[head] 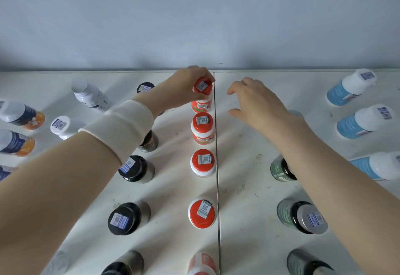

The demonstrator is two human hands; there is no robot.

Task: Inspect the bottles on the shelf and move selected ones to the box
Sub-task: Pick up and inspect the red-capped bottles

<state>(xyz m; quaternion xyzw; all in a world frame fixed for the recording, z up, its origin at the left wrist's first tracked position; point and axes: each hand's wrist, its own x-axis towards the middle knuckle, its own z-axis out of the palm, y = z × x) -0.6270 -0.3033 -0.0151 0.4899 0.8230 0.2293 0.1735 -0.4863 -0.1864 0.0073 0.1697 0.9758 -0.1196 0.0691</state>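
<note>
Head, left hand (184, 87) grips bottle (202, 87) (beside seam (216, 145))

A plain pale blue-grey wall (194, 15) fills the upper third of what I see, evenly lit. Below it the white shelf (244, 177) spreads across the rest of the frame, split down the middle by a thin dark seam (217, 166). Dark scuffs (258, 156) speckle its right half. The light is soft and diffuse.

Five red-capped bottles (203, 160) are counted — five black-capped (123, 220), three green-labelled (285, 212), three light-blue (349, 124), three navy-and-orange (20, 142), two white (92, 97).
</note>
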